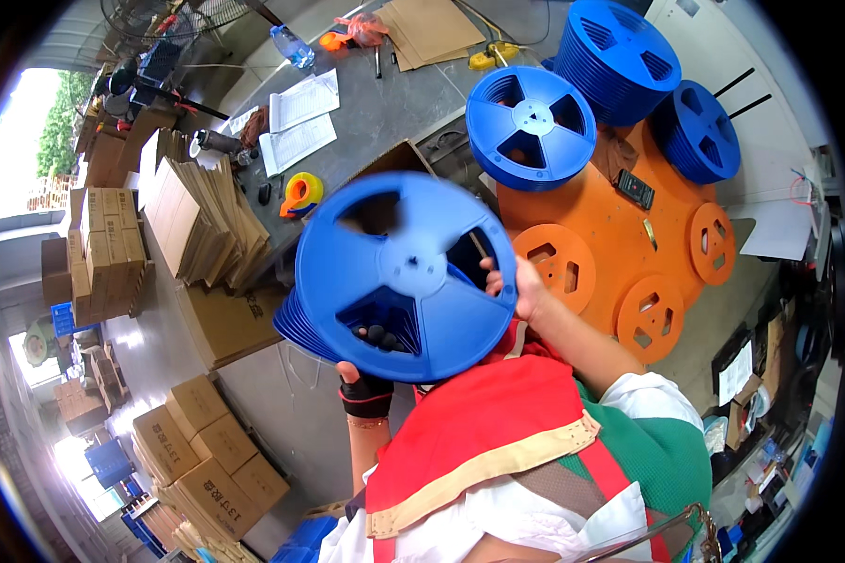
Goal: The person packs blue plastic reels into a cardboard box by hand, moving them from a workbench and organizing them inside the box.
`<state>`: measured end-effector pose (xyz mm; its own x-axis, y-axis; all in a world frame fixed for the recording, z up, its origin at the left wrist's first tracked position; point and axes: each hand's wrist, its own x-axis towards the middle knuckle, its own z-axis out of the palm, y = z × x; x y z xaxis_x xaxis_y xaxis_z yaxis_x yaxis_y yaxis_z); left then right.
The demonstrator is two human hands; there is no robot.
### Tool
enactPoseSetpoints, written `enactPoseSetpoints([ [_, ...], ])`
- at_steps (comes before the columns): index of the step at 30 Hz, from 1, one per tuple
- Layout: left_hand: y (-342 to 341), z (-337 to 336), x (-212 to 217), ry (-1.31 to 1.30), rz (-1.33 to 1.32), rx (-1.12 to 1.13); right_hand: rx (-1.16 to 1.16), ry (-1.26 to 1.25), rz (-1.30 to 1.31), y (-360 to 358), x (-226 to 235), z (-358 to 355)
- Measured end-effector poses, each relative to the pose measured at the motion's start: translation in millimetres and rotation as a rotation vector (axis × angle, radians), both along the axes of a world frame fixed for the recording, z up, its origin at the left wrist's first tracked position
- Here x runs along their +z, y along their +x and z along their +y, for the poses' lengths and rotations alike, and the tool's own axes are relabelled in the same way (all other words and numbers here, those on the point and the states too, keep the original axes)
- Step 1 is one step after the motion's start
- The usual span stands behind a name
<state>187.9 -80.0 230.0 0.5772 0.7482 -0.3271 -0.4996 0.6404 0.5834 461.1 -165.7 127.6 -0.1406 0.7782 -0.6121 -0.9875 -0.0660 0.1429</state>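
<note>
Blue reel stack raised close to camera, above desk. Left hand, gloved, clamped on lower rim, forearm upright. Right hand gripping right rim, elbow bent.

Both forearms are raised; the gloved left hand grips from below, and the bare right hand curls its fingers at the side.

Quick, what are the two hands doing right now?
Left hand: in a dark fingerless glove, gripping the lower edge of the blue reel.
Right hand: bare, gripping the same reel's right edge.
</note>
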Motion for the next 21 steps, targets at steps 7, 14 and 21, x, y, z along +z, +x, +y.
enactPoseSetpoints([
  [7,-15.3,-8.6,-6.4,-0.166,0.125,0.046,0.375,-0.173,-1.399,-35.9,-34.7,3.9],
  [14,5.6,-13.4,-23.7,-0.021,0.569,-0.020,1.004,0.678,-1.544,-89.8,74.2,32.7],
  [21,11.4,3.9,-52.7,-0.012,0.531,-0.235,1.025,0.388,-1.038,-91.3,52.1,40.3],
])
